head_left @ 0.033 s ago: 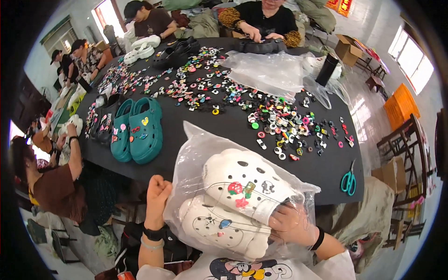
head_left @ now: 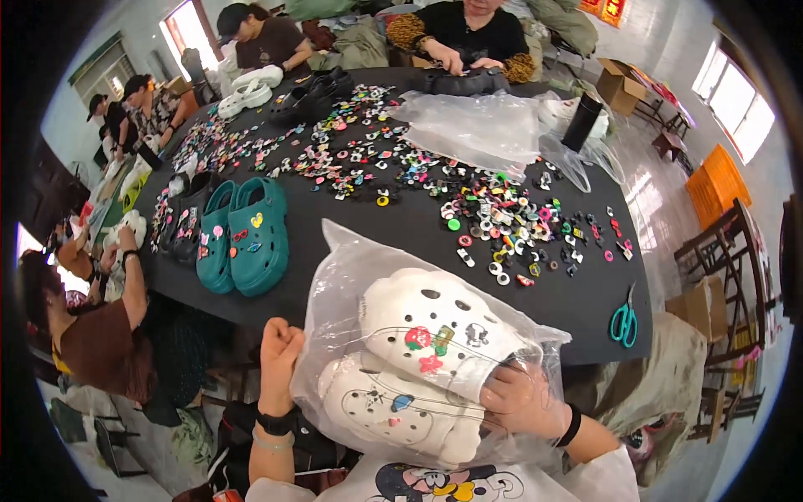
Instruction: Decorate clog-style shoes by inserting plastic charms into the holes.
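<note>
Next to nothing has just changed: the whole view has slid a touch, while both hands, the bag [head_left: 330, 272] and its contents keep their places to one another. The work in hand, I judge, stands at the same stage.

Nearest, one clear bag holds two white shoes [head_left: 410, 309], overlapping, one above the other. The upper carries four charms, the lower at least three. The left hand [head_left: 281, 341] is at the bag's left edge, its grip curled closed on the plastic. The right hand [head_left: 519, 397] is inside the bag, fingers at the upper shoe's heel end; whether its grip is closed on the shoe I cannot tell.

Right of the bag, on the table [head_left: 577, 305], lies one pair of scissors [head_left: 626, 310]. Left of it stand two teal shoes [head_left: 261, 251], with dark shoes [head_left: 188, 224] just past them, their number partly hidden. Beyond the bag spread loose charms [head_left: 502, 219], too many to count. Farther beyond are clear plastic [head_left: 473, 130], one black flask [head_left: 582, 122], two white clogs [head_left: 247, 96] and several black clogs [head_left: 294, 105], overlapping. Two people [head_left: 272, 46] sit across the table from the bag; at least four more are to its left.
</note>
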`<state>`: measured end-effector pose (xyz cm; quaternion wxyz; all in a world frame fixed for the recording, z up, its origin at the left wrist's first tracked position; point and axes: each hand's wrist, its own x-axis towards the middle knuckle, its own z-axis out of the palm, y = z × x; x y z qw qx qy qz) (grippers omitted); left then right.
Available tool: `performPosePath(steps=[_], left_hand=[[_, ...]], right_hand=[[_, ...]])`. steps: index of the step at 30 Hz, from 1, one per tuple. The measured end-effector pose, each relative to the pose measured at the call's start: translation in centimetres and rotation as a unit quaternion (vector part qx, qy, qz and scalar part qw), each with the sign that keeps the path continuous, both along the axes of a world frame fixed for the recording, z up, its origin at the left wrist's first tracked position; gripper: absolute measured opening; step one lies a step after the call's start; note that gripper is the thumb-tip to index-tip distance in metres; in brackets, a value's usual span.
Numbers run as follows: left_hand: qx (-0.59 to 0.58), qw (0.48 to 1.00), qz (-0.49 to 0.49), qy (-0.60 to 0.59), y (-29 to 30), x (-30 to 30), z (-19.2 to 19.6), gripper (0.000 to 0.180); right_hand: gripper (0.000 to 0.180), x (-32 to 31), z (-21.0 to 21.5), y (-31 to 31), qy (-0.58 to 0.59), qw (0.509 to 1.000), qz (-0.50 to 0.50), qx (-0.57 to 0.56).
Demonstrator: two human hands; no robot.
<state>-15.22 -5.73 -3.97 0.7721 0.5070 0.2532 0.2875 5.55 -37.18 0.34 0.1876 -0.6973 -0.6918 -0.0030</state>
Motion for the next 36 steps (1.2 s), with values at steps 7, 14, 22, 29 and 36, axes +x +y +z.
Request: performPosePath(steps=[7,14,22,29,36], left_hand=[[0.016,0.998,0.027,-0.054,0.8,-1.2,1.4,0.020],[-0.060,0.985,-0.124,0.101,0.2,-4.3,2.4,0.111],[0.088,0.992,0.005,0.087,-0.6,-1.0,0.5,0.016],[0.000,0.991,0.128,-0.046,8.5,-3.5,-2.2,0.043],[0.251,0.922,0.295,0.001,11.2,-16.8,-2.8,0.047]], right_hand=[[0.055,1.9,-0.1,-0.7,-0.021,0.999,0.011,-0.024],[0.052,0.6,0.3,0.0,-0.011,0.997,0.027,-0.069],[0.048,2.0,-0.5,1.3,-0.072,0.997,0.026,-0.004],[0.042,4.1,-0.5,1.4,-0.127,0.991,-0.001,-0.041],[0.036,6.7,1.0,-1.3,-0.044,0.998,-0.046,-0.025]])
